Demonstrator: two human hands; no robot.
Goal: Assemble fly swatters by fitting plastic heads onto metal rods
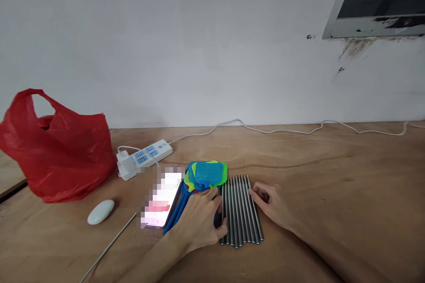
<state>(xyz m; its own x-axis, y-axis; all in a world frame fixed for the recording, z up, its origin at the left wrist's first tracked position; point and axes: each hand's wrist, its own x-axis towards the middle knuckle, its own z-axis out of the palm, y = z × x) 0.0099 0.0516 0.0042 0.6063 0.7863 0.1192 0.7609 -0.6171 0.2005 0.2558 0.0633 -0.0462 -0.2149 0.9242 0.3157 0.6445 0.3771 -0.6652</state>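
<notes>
Several thin metal rods (241, 212) lie side by side on the wooden table (332, 177). My left hand (199, 221) rests on the left edge of the row, fingers bent, thumb against the nearest rod. Just beyond that hand lies a stack of fly swatters (206, 173) with blue, green and yellow mesh heads; their blue handles (175, 212) run under my wrist. My right hand (272, 205) sits at the right edge of the row, fingertips curled and pinching the outermost rod near its far end.
A lit phone (162, 203) lies left of the swatters. A white power strip (144, 157) with a cable, a white oval mouse (101, 211) and a red plastic bag (56, 154) sit to the left. A white wall rises behind the table.
</notes>
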